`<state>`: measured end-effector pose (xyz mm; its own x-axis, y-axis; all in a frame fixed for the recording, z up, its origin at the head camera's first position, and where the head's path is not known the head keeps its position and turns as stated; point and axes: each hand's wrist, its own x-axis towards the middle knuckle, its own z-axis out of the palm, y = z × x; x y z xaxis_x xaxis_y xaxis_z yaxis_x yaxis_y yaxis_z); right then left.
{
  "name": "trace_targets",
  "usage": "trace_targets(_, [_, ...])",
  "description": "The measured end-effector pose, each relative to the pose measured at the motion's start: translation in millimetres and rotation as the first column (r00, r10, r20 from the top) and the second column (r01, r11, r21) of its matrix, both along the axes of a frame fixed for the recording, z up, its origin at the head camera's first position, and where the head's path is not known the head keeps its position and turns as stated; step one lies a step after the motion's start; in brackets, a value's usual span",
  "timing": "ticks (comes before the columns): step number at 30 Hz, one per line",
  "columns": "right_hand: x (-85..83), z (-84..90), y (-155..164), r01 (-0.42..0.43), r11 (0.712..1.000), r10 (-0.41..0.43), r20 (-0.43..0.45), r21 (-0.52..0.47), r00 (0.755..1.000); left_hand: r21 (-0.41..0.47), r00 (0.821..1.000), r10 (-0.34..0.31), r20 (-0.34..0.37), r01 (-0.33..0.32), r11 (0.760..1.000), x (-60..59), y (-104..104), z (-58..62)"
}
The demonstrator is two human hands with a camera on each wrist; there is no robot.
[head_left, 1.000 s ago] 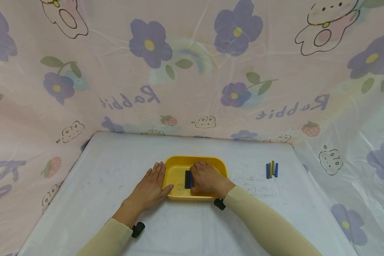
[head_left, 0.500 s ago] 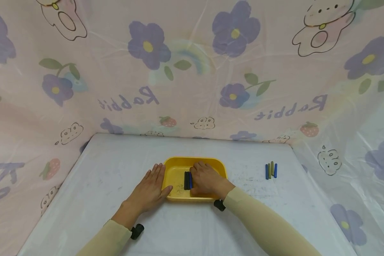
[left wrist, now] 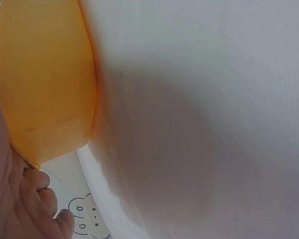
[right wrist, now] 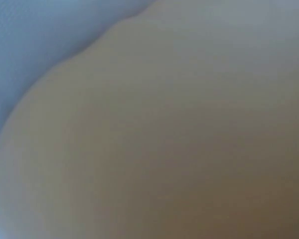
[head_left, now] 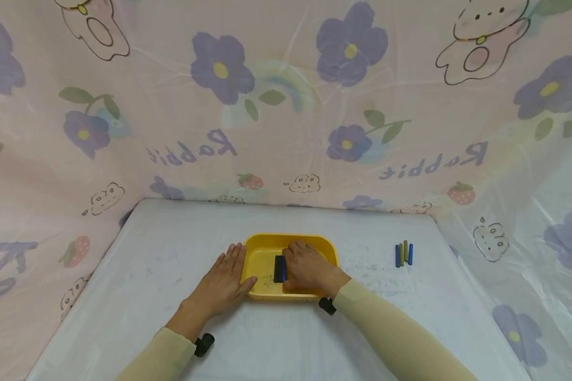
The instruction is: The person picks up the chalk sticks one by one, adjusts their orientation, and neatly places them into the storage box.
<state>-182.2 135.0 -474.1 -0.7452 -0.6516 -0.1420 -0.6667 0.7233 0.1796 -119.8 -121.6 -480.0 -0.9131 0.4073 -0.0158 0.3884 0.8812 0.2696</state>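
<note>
In the head view, a yellow tray [head_left: 262,292] stands on the white table, with two black crayon-like sticks [head_left: 277,269] lying side by side in it. A blue crayon-like stick [head_left: 284,267] lies right against them. My right hand [head_left: 310,268] reaches into the tray with bent fingers, its thumb and fingertips at the two ends of the blue stick; the palm hides whatever lies under it. My left hand [head_left: 221,283] rests with straight fingers along the tray's left rim. The left wrist view shows the tray's outer wall [left wrist: 47,89] beside that hand. Blurred skin fills most of the right wrist view.
Several blue and olive sticks [head_left: 403,254] lie side by side on the table [head_left: 171,233], right of the tray. Dark smudges mark the tabletop between them and the tray. Patterned sheeting [head_left: 276,132] rises at the table's back and sides.
</note>
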Motion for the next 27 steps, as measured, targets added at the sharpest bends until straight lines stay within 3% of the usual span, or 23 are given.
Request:
trace_targets(5, [0.9, 8.4, 6.4, -0.001, 1.000, 0.001, 0.001, -0.015, 1.000, -0.008, 1.000, 0.009, 0.007, -0.009, 1.000, 0.6, 0.1, 2.0])
trace_targets(12, [4.1, 29.7, 34.9, 0.025, 0.979, -0.040, -0.071, -0.204, 0.997, 0.004, 0.999, 0.038, 0.013, -0.038, 0.999, 2.2, 0.3, 3.9])
trace_targets(18, [4.8, 42.9, 89.3, 0.108, 0.958, -0.148, -0.134, -0.264, 0.980, -0.004, 0.999, 0.036, 0.019, -0.036, 0.999, 1.7, 2.3, 1.6])
trace_targets(27, [-4.3, 52.3, 189.8, 0.184, 0.958, -0.241, -0.273, -0.220, 0.931, -0.001, 0.999, 0.034, 0.009, -0.034, 0.999, 1.4, 2.3, -0.9])
